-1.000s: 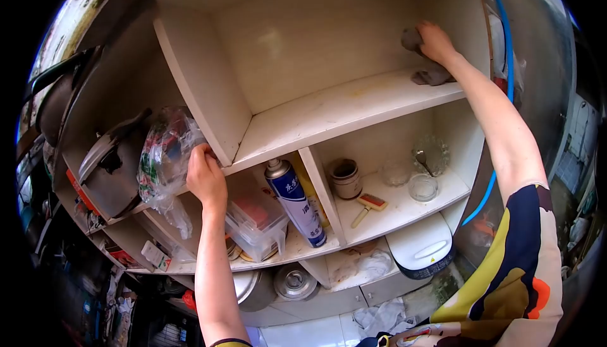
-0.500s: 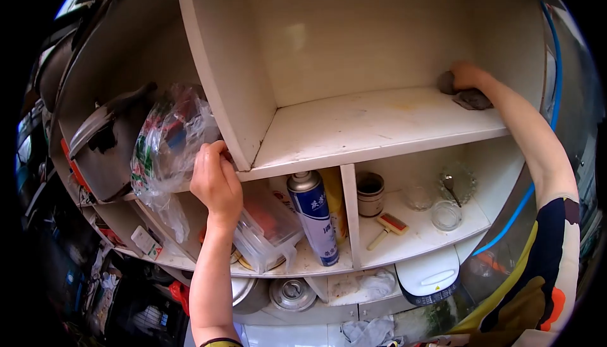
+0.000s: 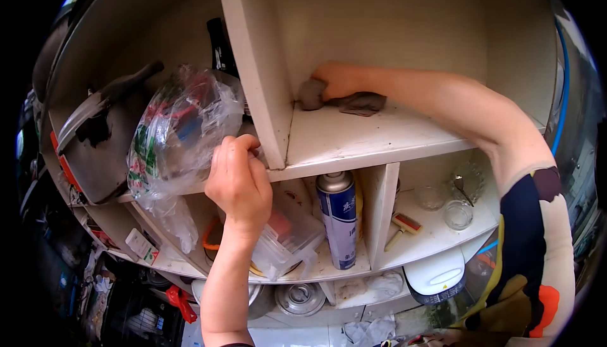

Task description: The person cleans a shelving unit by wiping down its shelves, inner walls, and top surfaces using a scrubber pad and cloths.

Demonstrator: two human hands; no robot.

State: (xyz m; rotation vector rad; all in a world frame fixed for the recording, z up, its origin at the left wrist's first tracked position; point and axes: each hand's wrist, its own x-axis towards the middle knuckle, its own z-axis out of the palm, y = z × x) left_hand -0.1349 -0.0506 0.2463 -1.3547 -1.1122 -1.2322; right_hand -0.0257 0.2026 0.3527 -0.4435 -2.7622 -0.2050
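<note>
My right hand (image 3: 333, 80) reaches deep into the upper compartment, closed over a grey-brown cloth (image 3: 359, 103). It presses the cloth onto the shelf board close to the left divider (image 3: 256, 62), and part of the cloth trails to the right. My left hand (image 3: 239, 176) is closed at the front shelf edge (image 3: 316, 166), left of the divider's foot, its fingertips curled over and partly hidden. Just beside it, a crumpled clear plastic bag (image 3: 183, 126) hangs over the shelf front.
Below stand a blue-and-white spray can (image 3: 339, 220), a clear plastic container (image 3: 288, 239), a small brush (image 3: 403, 228) and glass dishes (image 3: 458, 215). A dark pan-like object (image 3: 101, 151) leans at left. Lower down are a metal lid (image 3: 300, 298) and a white appliance (image 3: 435, 274).
My right hand has swept the cloth from the right end of the shelf board leftward to the divider. My left hand stays at the shelf edge. The view has shifted slightly.
</note>
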